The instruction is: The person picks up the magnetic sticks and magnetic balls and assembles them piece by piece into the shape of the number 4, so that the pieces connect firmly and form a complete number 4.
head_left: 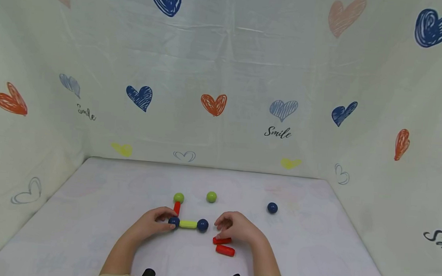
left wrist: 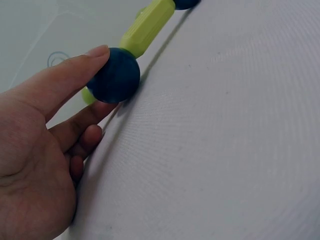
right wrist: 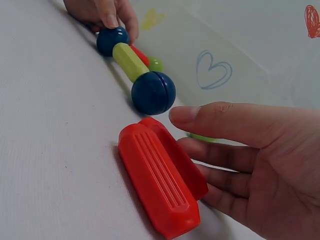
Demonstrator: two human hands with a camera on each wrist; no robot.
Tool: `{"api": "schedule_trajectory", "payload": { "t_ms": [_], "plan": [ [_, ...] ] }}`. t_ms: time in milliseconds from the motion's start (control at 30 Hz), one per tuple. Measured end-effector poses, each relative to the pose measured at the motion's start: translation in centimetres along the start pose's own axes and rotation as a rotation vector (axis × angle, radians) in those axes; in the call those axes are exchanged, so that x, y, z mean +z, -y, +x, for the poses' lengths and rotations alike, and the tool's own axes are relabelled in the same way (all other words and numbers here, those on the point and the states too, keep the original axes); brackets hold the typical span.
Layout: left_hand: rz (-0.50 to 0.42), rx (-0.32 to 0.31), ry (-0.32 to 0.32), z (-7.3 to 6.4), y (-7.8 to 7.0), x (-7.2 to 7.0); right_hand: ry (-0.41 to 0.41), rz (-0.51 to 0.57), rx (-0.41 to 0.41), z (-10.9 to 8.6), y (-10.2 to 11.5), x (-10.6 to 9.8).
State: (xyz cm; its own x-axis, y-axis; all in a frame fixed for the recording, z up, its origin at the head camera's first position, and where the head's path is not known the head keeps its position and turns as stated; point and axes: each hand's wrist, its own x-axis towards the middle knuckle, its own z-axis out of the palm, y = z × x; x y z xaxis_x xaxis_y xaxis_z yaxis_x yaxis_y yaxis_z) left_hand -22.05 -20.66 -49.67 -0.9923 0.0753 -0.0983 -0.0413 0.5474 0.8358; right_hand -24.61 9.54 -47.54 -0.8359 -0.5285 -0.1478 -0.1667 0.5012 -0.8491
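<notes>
My left hand (head_left: 151, 225) pinches a dark blue ball (left wrist: 116, 76) between thumb and fingers. From this ball a yellow-green rod (head_left: 188, 224) runs right to a second blue ball (head_left: 202, 225). A red rod (head_left: 177, 208) runs from the held ball towards the back, with a green ball (head_left: 179, 197) at its far end. My right hand (head_left: 240, 229) hovers by two loose red rods, its thumb and fingers apart. The farther red rod (head_left: 221, 241) lies partly behind the nearer red rod (right wrist: 159, 180) in the right wrist view, close to the fingertips; contact is unclear.
Behind the joined pieces, a loose green ball (head_left: 211, 197) lies on the white tabletop (head_left: 313, 258). Another blue ball (head_left: 272, 208) is farther right. A heart-patterned cloth (head_left: 249, 71) hangs along the back and sides.
</notes>
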Motion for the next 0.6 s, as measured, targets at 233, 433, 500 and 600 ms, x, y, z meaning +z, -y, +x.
{"api": "schedule_trajectory", "payload": {
  "t_ms": [233, 433, 500, 600],
  "plan": [
    [-0.009, -0.008, -0.005, -0.3, -0.4, 0.0, 0.046, -0.009, 0.005, -0.3, -0.5, -0.2],
    [-0.006, -0.004, -0.001, -0.4, -0.5, -0.1, 0.074, -0.01, 0.014, -0.3, -0.9, -0.3],
    [-0.009, 0.001, -0.003, -0.4, -0.5, -0.1, 0.077, -0.013, 0.01, -0.2, -1.0, -0.3],
    [-0.015, -0.009, -0.004, -0.5, -0.5, 0.0, 0.086, -0.017, 0.003, -0.2, -1.1, -0.3]
  ]
}}
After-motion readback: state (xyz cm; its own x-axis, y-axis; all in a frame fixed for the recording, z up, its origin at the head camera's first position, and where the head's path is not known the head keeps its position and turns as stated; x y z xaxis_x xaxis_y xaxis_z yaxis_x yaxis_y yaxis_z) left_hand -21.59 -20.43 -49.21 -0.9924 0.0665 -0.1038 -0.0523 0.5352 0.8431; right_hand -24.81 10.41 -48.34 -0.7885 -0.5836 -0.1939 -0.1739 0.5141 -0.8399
